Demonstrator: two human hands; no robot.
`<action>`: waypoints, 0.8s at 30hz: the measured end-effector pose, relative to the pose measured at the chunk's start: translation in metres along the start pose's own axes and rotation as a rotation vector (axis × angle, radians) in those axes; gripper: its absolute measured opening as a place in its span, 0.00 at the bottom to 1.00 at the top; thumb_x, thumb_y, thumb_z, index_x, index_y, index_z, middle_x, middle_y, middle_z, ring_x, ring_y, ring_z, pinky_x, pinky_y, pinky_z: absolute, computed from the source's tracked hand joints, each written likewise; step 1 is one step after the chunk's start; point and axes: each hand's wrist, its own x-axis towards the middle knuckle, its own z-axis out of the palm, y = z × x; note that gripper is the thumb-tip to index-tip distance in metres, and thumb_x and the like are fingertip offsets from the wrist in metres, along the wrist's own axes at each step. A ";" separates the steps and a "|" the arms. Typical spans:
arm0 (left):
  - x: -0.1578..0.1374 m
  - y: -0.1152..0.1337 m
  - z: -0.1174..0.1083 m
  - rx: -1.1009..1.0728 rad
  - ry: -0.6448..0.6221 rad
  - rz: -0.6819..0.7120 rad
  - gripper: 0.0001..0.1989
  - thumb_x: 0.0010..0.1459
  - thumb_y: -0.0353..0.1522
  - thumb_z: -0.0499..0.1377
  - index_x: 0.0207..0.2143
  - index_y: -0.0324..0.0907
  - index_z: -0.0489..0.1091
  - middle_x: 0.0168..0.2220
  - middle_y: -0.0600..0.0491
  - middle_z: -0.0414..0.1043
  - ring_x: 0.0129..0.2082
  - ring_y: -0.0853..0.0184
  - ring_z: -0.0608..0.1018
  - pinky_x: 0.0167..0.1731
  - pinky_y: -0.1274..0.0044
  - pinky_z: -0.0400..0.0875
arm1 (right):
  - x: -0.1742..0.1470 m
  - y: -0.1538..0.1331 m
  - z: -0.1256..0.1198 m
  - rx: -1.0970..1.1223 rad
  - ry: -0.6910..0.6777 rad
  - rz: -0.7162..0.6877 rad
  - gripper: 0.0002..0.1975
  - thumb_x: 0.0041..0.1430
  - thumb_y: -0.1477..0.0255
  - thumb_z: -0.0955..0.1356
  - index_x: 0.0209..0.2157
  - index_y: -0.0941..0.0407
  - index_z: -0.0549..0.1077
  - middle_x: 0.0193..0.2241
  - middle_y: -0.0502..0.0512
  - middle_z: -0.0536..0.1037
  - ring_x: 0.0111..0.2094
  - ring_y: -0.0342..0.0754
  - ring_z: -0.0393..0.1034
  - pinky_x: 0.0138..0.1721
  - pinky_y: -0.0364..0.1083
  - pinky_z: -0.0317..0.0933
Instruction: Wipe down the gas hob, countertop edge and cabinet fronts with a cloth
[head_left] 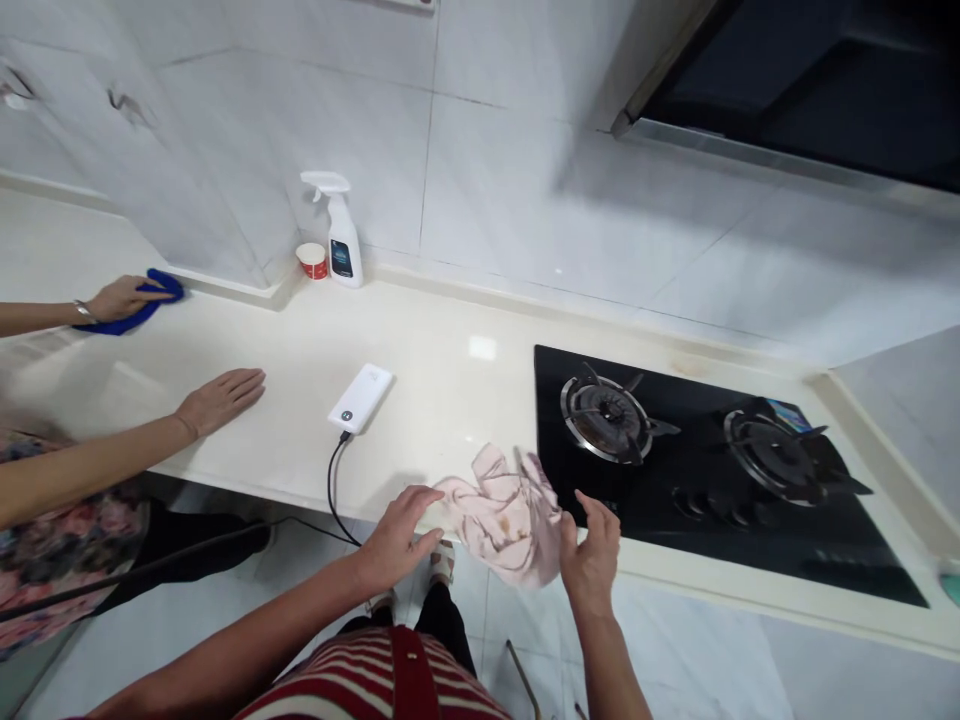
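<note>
A crumpled pale pink cloth [499, 520] with brownish stains lies at the counter's front edge, partly hanging over it, close to the stove's left side. At its left edge is my left hand [397, 540], thumb and forefinger apart, fingertips close to or touching the fabric. My right hand [591, 555] is on the cloth's other side, fingers spread and thumb near its right edge, in front of the black gas stove [645, 510]. Neither hand is closed round the cloth. Whether the fingertips press on it, I cannot tell.
A white power bank [361, 398] with a black cable [331, 480] lies left of the cloth. Behind stand a white spray bottle [343, 240] and a red-and-white paper cup [313, 262]. At left, another person's hand [124, 298] holds a blue cloth [166, 286]; their other hand [221, 400] rests flat.
</note>
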 end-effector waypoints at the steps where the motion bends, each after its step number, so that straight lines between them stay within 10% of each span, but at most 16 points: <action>1: -0.002 -0.002 0.002 0.004 -0.006 -0.001 0.23 0.65 0.33 0.56 0.62 0.47 0.61 0.57 0.44 0.66 0.58 0.60 0.71 0.57 0.63 0.70 | -0.002 0.001 0.001 0.009 -0.026 -0.048 0.26 0.68 0.55 0.59 0.55 0.59 0.71 0.53 0.69 0.70 0.56 0.60 0.64 0.57 0.60 0.62; 5: -0.004 -0.007 0.007 0.016 -0.014 0.005 0.18 0.65 0.32 0.55 0.57 0.46 0.66 0.55 0.45 0.67 0.57 0.60 0.71 0.57 0.65 0.70 | -0.022 -0.011 0.019 -0.071 -0.222 -0.164 0.27 0.68 0.53 0.60 0.59 0.55 0.68 0.63 0.67 0.62 0.63 0.61 0.57 0.61 0.63 0.57; 13: -0.016 -0.021 0.007 0.039 0.015 -0.074 0.12 0.65 0.32 0.55 0.50 0.45 0.70 0.50 0.46 0.72 0.50 0.62 0.75 0.49 0.69 0.73 | -0.036 -0.032 0.068 -0.127 -0.191 -0.231 0.32 0.65 0.51 0.63 0.58 0.63 0.65 0.62 0.76 0.61 0.66 0.68 0.50 0.63 0.68 0.51; 24: -0.014 -0.010 0.009 -0.033 0.125 -0.221 0.12 0.69 0.37 0.50 0.49 0.47 0.69 0.45 0.50 0.74 0.44 0.65 0.75 0.46 0.73 0.71 | 0.105 0.004 0.154 -0.115 -0.257 -0.281 0.38 0.62 0.57 0.58 0.63 0.72 0.61 0.61 0.78 0.63 0.65 0.67 0.54 0.64 0.64 0.51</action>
